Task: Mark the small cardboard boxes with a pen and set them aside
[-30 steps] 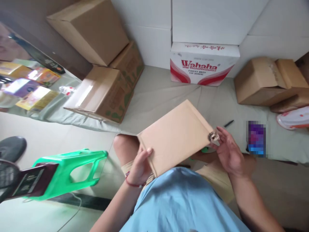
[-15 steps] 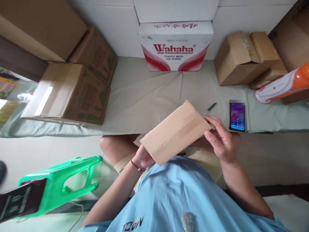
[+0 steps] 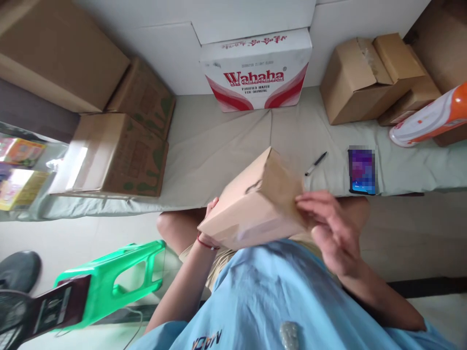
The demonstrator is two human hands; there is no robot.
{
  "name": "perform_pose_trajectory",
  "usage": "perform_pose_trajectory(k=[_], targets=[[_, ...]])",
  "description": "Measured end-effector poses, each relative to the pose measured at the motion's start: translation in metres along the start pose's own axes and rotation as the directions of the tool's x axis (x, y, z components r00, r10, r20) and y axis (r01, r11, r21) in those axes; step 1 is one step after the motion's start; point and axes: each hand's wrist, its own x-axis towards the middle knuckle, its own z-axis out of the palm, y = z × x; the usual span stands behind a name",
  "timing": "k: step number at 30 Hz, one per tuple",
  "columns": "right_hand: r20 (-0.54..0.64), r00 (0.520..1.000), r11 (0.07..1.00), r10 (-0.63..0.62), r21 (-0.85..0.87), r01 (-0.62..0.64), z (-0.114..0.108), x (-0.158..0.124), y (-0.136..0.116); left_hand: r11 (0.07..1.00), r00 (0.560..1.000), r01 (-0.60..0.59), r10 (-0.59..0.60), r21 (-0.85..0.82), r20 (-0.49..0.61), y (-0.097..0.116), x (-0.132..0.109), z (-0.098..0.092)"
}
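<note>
Nearest is a light blue shirt, with a green stool standing on the floor to the left. Above the lap, at the near edge of the desk, a small cardboard box is held tilted. The left hand grips its left end, fingertips showing beside that edge and the rest hidden behind the box. The right hand has bent fingertips against the right end, thumb apart from them; blur leaves it unclear whether they pinch. Farther, on the cloth-covered desk, lie a pen and, right of it, a phone. Brown cartons stand left; a red-and-white Wahaha carton stands at the far side.
</note>
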Motion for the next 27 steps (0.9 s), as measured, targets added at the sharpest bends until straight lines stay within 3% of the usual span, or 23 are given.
perform_pose_trajectory(k=[2,5,8,11,14,18,21,23,24,27], targets=[[-0.102,0.959,0.955,0.266,0.161,-0.247,-0.010,-0.006,0.022,0.999,0.999,-0.019,0.017,-0.041,-0.043,0.001,0.004,0.007],[-0.125,0.832,0.785,0.540,0.430,-0.446,-0.018,-0.017,0.057,0.996,0.997,-0.060,0.057,-0.063,-0.050,0.005,0.001,0.020],[-0.145,0.728,0.666,0.670,0.549,-0.505,-0.018,-0.027,0.082,0.996,0.996,-0.084,0.084,0.004,0.034,0.016,-0.013,0.032],[-0.206,0.663,0.627,0.720,0.603,-0.494,-0.014,-0.031,0.090,0.987,0.990,-0.133,0.127,0.091,0.066,0.023,-0.026,0.039],[-0.230,0.663,0.627,0.712,0.634,-0.453,-0.013,-0.029,0.088,0.973,0.979,-0.180,0.164,0.145,0.117,0.022,-0.030,0.039],[-0.227,0.721,0.668,0.654,0.621,-0.410,-0.019,-0.027,0.087,0.941,0.947,-0.259,0.204,0.218,0.248,0.016,-0.027,0.039],[-0.233,0.722,0.676,0.651,0.611,-0.412,-0.028,-0.029,0.093,0.885,0.923,-0.357,0.285,0.299,0.256,0.011,-0.025,0.042],[-0.221,0.719,0.676,0.659,0.594,-0.436,-0.033,-0.032,0.098,0.760,0.850,-0.526,0.447,0.383,0.280,0.007,-0.024,0.042],[-0.202,0.722,0.673,0.662,0.585,-0.453,-0.035,-0.032,0.101,0.645,0.774,-0.632,0.550,0.430,0.314,0.005,-0.023,0.042],[-0.126,0.735,0.647,0.667,0.587,-0.487,-0.036,-0.035,0.107,0.191,0.442,-0.852,0.759,0.487,0.477,0.001,-0.022,0.040]])
